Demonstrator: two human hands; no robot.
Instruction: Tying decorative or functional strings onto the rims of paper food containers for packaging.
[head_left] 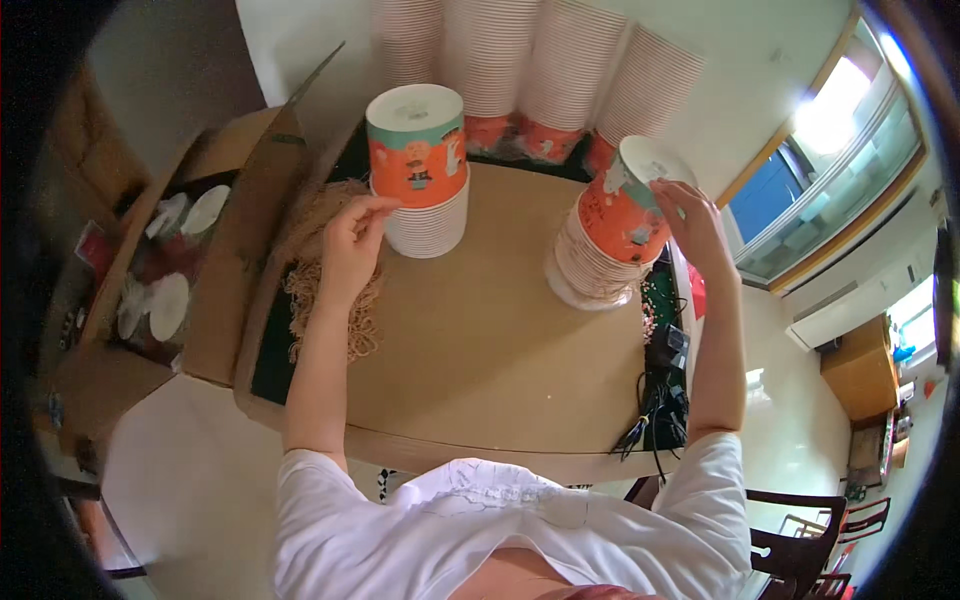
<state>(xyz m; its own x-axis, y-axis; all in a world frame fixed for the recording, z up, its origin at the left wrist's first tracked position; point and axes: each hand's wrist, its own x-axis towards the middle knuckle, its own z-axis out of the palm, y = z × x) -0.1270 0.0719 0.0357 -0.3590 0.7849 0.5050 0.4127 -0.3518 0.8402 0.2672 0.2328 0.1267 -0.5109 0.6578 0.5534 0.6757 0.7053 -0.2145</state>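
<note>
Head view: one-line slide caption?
Left hand touches one inverted paper-cup stack; right hand grips the top cup of a tilted stack on a cardboard-topped table.

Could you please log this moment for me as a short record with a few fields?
Surface: brown table
Left hand: fingertips at the lower rim of the left stack of paper cups, upside down
Right hand: gripping the top cup, tilted, on the right stack
Behind: tall cup stacks against the wall
Left side: open cardboard box with white lids inside
Right edge: black cables
</note>
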